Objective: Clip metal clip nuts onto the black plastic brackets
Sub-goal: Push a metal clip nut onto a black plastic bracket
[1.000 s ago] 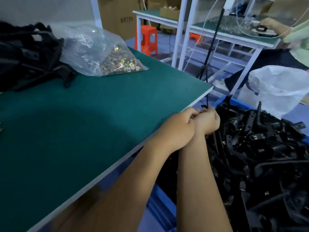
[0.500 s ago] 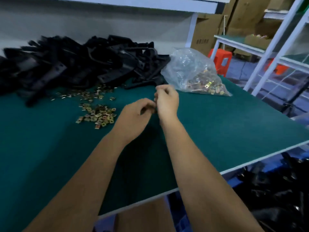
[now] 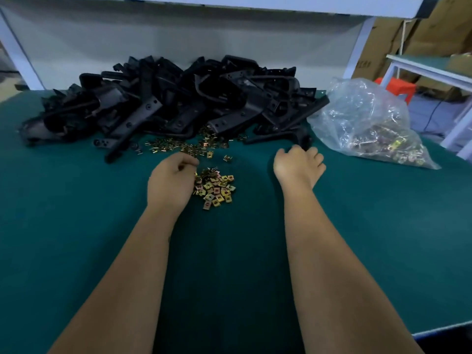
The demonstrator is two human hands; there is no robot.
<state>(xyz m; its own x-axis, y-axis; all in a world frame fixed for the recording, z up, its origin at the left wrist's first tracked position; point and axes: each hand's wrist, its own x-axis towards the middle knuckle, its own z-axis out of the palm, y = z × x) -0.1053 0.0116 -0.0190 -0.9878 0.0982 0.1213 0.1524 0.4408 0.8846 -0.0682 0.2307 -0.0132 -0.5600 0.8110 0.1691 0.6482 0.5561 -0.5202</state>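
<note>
Reaching apart now, the two hands have split from the joined position they held over the mat half a second ago, when they were pressed together near the middle. The left hand [image 3: 171,180] has dropped to the near heap of small brass-coloured metal clip nuts [image 3: 214,188], its fingers curled under at the heap's left edge; whether a nut is already pinched between them cannot be told, since the fingertips are tucked out of sight. The right hand [image 3: 299,166] has gone forward to the end of a long black plastic bracket [image 3: 278,136] lying at the front of the pile, its fingers curling over the bracket's dark tip, though the contact itself is hidden behind the knuckles.

This likely means one assembly is finished and a fresh pair is being fetched: nut on the left, bracket on the right.

Beyond the hands, a thinner scatter of loose clip nuts [image 3: 178,146] lies just before the big heap of black plastic brackets [image 3: 178,98] at the back of the green work mat [image 3: 76,238]. To the right sits a clear crumpled plastic bag of more nuts [image 3: 370,129].

The brackets tangle so darkly that single pieces are hard to separate, and none can be seen to carry a nut. The white frame overhead and the cardboard boxes are cut off by the edge.
</note>
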